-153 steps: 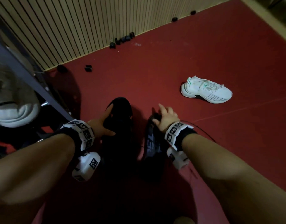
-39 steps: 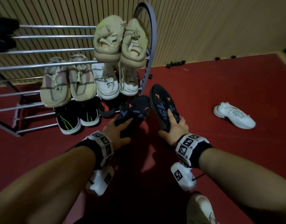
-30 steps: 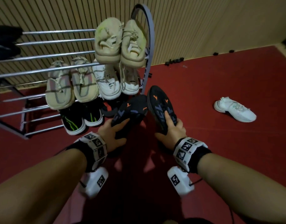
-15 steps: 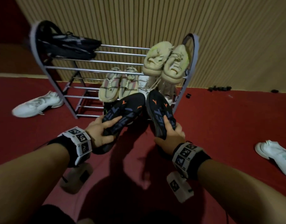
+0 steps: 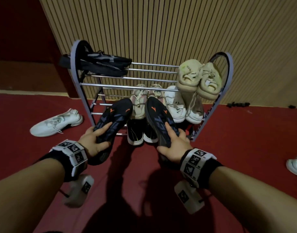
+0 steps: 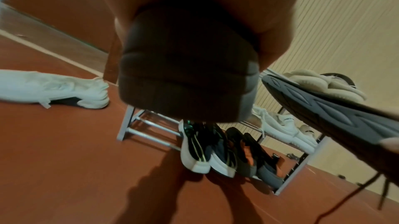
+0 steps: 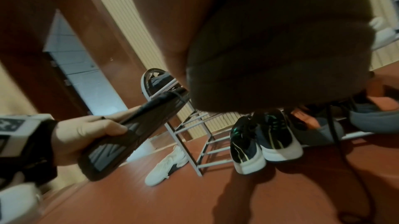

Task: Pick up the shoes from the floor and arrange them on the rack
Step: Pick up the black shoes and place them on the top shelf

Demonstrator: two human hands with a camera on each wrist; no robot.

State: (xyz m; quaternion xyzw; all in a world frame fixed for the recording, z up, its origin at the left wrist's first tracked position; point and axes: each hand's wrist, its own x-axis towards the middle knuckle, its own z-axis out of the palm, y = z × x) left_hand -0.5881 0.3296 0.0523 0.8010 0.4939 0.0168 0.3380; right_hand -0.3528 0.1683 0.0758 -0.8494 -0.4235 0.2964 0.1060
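Observation:
Each hand holds one shoe of a black pair with orange marks, soles toward me, toes pointing at the shoe rack [image 5: 154, 84]. My left hand [image 5: 94, 140] grips the heel end of the left black shoe [image 5: 114, 118]; its heel [image 6: 187, 67] fills the left wrist view. My right hand [image 5: 173, 142] grips the right black shoe [image 5: 159, 120], whose heel [image 7: 270, 74] looms in the right wrist view. Both shoes hang above the floor in front of the rack's lower tiers. One white shoe [image 5: 55, 122] lies on the floor left of the rack and another [image 5: 295, 165] at the far right.
The rack's top tier carries dark shoes [image 5: 97, 64] at the left and a beige pair [image 5: 198, 79] at the right, with bare bars between. Light pairs fill the middle tier's right half. A black-and-green pair [image 5: 141, 137] sits on the bottom tier. A slatted wall stands behind.
Both black shoes have come up off the floor and been carried to the front of the rack. Over the last half second they have spread slightly apart.

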